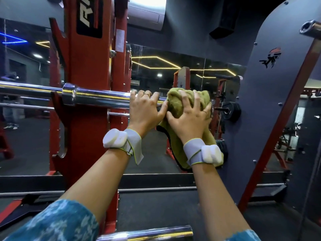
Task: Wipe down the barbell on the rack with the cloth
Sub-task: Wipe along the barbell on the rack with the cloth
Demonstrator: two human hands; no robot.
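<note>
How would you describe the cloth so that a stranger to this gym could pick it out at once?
Find the tall red rack upright and follow the chrome barbell on it rightwards, past the left hand. The cloth is bunched over the bar under the right hand, one part hanging down. It is the only soft, olive-green thing among chrome and red steel.

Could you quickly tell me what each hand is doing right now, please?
Left hand: grips the barbell.
Right hand: grips the cloth.
</note>
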